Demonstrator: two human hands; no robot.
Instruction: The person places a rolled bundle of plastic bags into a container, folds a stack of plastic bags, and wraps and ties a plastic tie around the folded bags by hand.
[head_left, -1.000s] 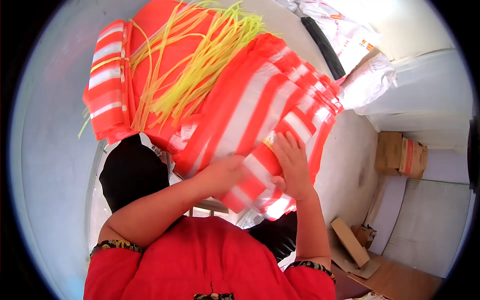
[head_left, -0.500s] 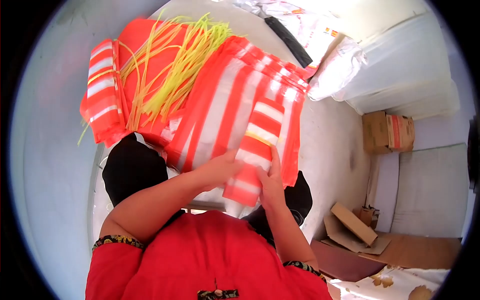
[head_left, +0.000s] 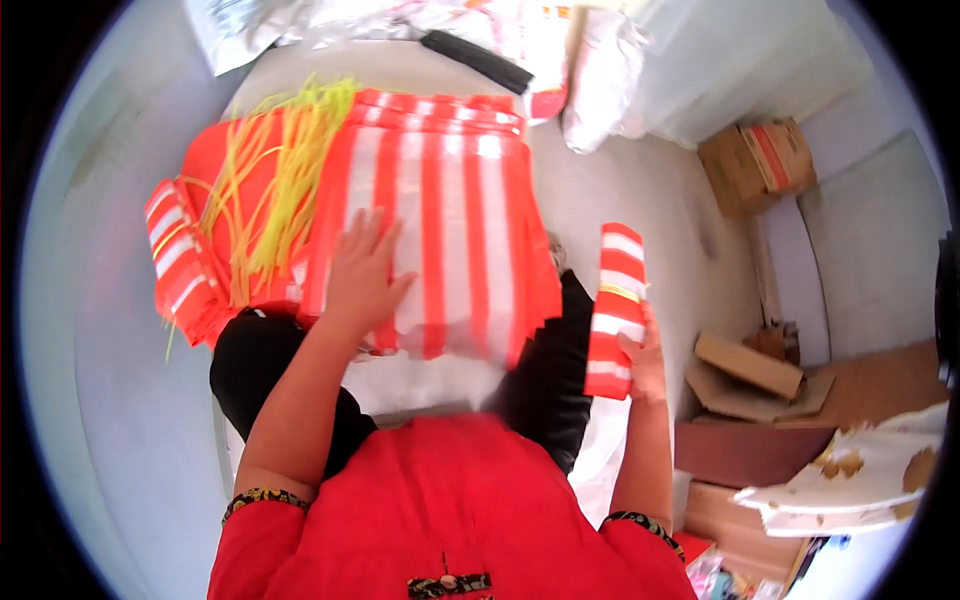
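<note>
My left hand (head_left: 362,275) lies with spread fingers on a stack of red-and-white striped plastic bags (head_left: 455,220). Out to the right, my right hand (head_left: 645,355) grips the lower part of a folded striped bundle (head_left: 617,310), which has a thin yellow tie round its middle. Yellow strips (head_left: 280,180) lie loosely over red plastic (head_left: 208,165) left of the stack. Another tied striped bundle (head_left: 180,255) rests at the far left.
A black bar (head_left: 477,61) and white sacks (head_left: 600,80) lie beyond the stack. Cardboard boxes (head_left: 757,165) stand at the right, with flattened cardboard (head_left: 750,367) below them. My knees in black trousers are under the stack's near side.
The tied bundle has moved right, off the stack, in my right hand. My left hand has let go of it and moved left onto the striped bags. The view has shifted too.
</note>
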